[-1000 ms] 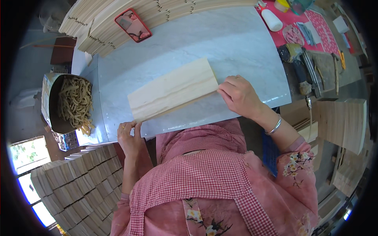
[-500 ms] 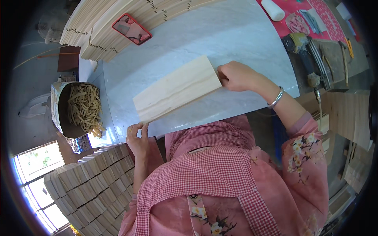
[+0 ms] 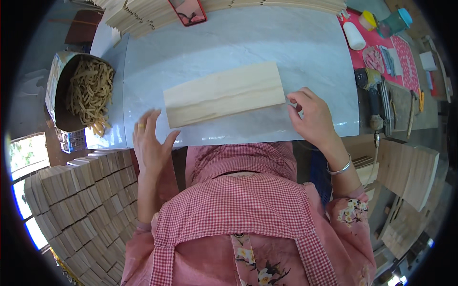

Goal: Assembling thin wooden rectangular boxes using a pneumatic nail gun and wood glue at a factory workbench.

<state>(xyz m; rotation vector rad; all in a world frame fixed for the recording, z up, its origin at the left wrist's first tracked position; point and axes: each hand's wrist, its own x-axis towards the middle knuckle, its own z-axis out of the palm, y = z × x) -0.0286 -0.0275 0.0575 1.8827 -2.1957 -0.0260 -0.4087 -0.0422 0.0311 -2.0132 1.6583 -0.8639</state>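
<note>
A pale wooden board (image 3: 224, 94) with a darker grain streak lies flat on the light, marbled tabletop (image 3: 229, 43), slightly aslant. By its left end is my left hand (image 3: 151, 138), thumb and fingers spread, holding nothing. Off the board's right end, my right hand (image 3: 310, 114) hovers with fingers loosely bent and the thumb apart. It too is empty, and a small gap shows between it and the wood.
Stacked wooden boards (image 3: 138, 16) line the far edge, with a red-cased phone (image 3: 191, 12) on them. At left stands a box (image 3: 59, 95) of tan strips. A pneumatic tool (image 3: 375, 102) and a white bottle (image 3: 353, 35) lie at right. Wooden blocks (image 3: 86, 200) are piled lower left.
Both hands have let go of the board's ends and moved apart from it. The board now lies flatter and less slanted on the table. The view has shifted too.
</note>
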